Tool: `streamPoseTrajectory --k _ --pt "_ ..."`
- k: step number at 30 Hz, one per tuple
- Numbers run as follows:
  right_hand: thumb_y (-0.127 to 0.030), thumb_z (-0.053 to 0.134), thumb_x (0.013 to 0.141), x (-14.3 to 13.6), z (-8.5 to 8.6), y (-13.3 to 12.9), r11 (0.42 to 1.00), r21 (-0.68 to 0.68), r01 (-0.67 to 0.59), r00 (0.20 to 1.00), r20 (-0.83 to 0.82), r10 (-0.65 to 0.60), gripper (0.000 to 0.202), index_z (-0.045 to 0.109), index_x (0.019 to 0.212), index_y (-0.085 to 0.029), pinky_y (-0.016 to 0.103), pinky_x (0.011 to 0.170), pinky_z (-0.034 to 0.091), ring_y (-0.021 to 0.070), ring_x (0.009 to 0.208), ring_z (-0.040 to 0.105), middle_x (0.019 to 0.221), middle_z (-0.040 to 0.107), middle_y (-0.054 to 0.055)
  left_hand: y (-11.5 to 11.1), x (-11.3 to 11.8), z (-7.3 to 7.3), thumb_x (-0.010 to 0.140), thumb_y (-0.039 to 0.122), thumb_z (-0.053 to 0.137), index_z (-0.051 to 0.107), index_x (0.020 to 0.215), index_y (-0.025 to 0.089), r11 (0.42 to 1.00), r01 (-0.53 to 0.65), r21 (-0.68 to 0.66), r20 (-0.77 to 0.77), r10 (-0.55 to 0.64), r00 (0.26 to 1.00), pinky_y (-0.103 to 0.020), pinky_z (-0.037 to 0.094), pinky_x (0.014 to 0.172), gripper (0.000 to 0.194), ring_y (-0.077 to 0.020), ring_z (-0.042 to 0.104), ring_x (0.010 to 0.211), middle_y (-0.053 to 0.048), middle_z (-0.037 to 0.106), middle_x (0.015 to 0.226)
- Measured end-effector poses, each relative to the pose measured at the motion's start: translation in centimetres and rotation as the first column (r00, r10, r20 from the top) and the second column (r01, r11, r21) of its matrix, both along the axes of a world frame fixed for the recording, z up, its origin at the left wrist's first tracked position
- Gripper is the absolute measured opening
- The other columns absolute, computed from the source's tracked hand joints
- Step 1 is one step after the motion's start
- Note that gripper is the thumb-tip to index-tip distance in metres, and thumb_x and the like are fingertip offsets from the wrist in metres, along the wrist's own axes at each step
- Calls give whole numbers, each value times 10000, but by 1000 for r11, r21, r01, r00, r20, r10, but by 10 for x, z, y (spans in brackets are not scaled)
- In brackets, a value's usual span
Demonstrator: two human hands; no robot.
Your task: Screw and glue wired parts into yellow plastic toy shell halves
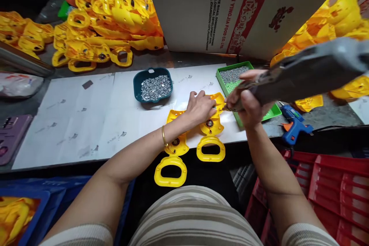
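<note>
My right hand (253,103) is wrapped round a grey power screwdriver (305,73), blurred by motion. Its narrow tip points left, at the edge of a yellow plastic shell (211,127) with a looped handle. On that shell my left hand (201,108) lies with bent fingers gripping its upper part; the fingertips are partly hidden. A second yellow shell (180,146) of the same shape sits to the left, beneath my left forearm. Both handles stick out past the board's front edge. Behind my left hand stands a dark teal basket (138,94) of small metal screws.
A green tray (272,113) with small metal pieces stands behind my right hand. Right of it lies a blue glue gun (294,128). Yellow shells (115,19) are piled at the back left, beside a large carton (187,15). A red crate (325,184) stands lower right.
</note>
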State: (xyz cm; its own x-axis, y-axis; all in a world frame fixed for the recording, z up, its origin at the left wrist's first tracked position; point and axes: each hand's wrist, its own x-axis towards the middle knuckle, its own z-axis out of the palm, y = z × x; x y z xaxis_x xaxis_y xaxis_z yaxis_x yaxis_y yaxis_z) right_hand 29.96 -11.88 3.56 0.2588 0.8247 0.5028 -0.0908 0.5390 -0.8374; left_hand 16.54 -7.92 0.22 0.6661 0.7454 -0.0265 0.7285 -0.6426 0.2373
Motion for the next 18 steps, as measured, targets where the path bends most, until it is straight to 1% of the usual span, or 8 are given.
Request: streamPoseTrajectory --k 3,5,7,9,10,12,15,18 --pt "-396 695 767 8 3 -24 993 70 94 993 -74 -88 270 588 955 -235 278 375 408 119 364 456 526 508 -64 -11 -34 14 895 422 610 655 1199 219 999 37 -11 124 -35 992 -491 358 959 369 -301 522 1109 -99 690 1117" --pt "-375 706 750 16 -3 -36 990 36 139 988 -73 -136 255 593 926 -229 274 380 417 120 368 467 522 516 -67 -24 -70 19 833 532 666 608 1282 255 987 158 -25 193 -150 970 -487 342 1020 531 -313 481 1212 -99 615 1294" --pt "-358 702 749 23 -12 -44 986 5 167 984 -59 -166 245 594 919 -219 274 395 430 123 372 483 521 526 -69 -40 -105 17 731 593 742 531 1372 291 972 226 -71 154 -213 965 -548 288 1079 739 -378 362 1351 -118 431 1500" --pt "-336 695 753 27 -21 -48 983 -15 183 982 -50 -183 236 596 923 -204 277 412 445 127 381 503 528 542 -65 -52 -129 9 668 576 802 458 1433 300 973 204 -111 103 -193 976 -593 242 1111 882 -410 281 1410 -138 305 1574" --pt "-329 691 754 27 -25 -49 982 -24 189 981 -51 -190 235 595 925 -200 277 419 451 126 382 504 529 545 -65 -56 -135 2 663 560 813 429 1451 301 976 185 -117 91 -175 980 -600 226 1125 915 -409 250 1430 -143 268 1590" --pt "-337 693 745 25 -27 -50 979 -46 197 978 -58 -200 244 587 918 -200 275 430 460 122 381 499 528 545 -68 -57 -136 -12 684 533 809 398 1470 290 984 149 -100 106 -139 985 -583 211 1151 920 -390 202 1461 -149 223 1604" --pt "-355 697 734 20 -23 -53 973 -72 218 973 -61 -223 259 578 911 -208 272 446 467 121 391 499 523 539 -73 -49 -119 -29 723 554 769 385 1479 248 994 102 -45 171 -93 981 -556 220 1165 902 -371 165 1479 -169 198 1606" --pt "-346 697 732 18 -14 -60 971 -64 229 971 -60 -233 258 581 917 -209 272 443 469 125 396 508 524 540 -71 -38 -104 -33 715 657 716 411 1466 229 997 74 32 234 -79 969 -594 242 1136 917 -392 228 1449 -186 254 1583"
